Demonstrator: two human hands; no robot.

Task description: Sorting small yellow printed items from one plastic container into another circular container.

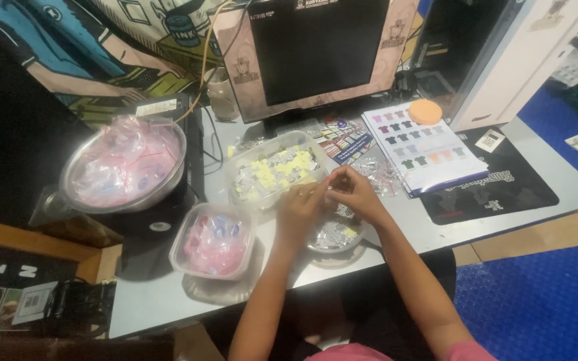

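Both hands meet at the middle of the frame, just above a small round bowl point(334, 235) of silvery packets. The left hand point(300, 207) and the right hand point(356, 192) have their fingertips pinched together on something tiny between them; it is too small to make out, so I cannot tell what either grip holds. Just up-left of the hands sits a clear tub point(272, 170) of yellow and silver pieces. Lower left of them is a smaller clear tub point(214, 242) of pink bags, and farther left a metal bowl point(125, 167) heaped with more bags. All rest on the grey tabletop point(543, 184), with a monitor point(316, 50) at the top centre
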